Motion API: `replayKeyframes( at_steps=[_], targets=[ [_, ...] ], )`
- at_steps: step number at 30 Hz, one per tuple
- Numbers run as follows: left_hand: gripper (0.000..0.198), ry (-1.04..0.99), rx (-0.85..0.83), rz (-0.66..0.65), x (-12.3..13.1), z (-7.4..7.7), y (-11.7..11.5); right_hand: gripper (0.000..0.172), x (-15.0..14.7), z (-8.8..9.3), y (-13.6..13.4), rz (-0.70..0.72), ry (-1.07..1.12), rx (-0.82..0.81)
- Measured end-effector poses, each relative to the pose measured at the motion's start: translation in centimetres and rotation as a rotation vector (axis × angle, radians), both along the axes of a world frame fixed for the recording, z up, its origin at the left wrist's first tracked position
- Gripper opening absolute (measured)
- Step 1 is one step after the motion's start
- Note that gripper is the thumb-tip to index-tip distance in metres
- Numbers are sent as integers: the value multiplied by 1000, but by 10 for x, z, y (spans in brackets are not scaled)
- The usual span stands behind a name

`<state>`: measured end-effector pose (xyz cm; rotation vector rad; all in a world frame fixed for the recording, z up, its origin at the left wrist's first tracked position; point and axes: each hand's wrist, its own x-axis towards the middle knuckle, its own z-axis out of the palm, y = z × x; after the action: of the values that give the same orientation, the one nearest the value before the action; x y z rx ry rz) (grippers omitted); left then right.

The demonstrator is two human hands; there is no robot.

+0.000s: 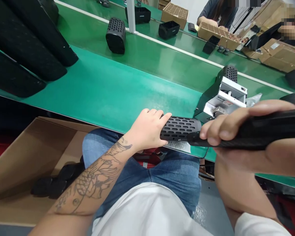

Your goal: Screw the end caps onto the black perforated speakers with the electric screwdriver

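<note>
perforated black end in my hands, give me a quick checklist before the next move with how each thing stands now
1. Left grip: ok, the left hand is closed around the perforated end.
2. Right grip: ok, the right hand holds the long black body.
3. End fully seated on the body: cannot tell, the right fingers hide part of where they meet.
4. Right hand apart from the silver metal fixture: cannot tell, the fingers overlap it in this view.
5. Black parts in the cardboard box: ok, several lie inside.
</note>
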<state>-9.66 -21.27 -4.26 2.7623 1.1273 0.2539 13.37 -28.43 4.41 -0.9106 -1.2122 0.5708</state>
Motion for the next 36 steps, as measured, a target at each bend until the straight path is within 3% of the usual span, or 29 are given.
replayKeyframes(
  at_steps=[3, 9, 15, 24, 36],
  targets=[
    [102, 12, -4, 4, 1, 2, -1, 30, -23, -13, 14, 262, 49, 118],
    [96, -6, 10, 1, 1, 1, -2, 28, -31, -31, 32, 261, 92, 121],
    [94, 2, -5, 7, 2, 3, -3, 22, -29, -31, 30, 390, 63, 112],
    [97, 7, -4, 16, 4, 2, -2, 25, -35, -29, 28, 328, 2, 119],
    [93, -4, -8, 6, 4, 3, -4, 25, -38, -31, 33, 445, 4, 52]
  ],
)
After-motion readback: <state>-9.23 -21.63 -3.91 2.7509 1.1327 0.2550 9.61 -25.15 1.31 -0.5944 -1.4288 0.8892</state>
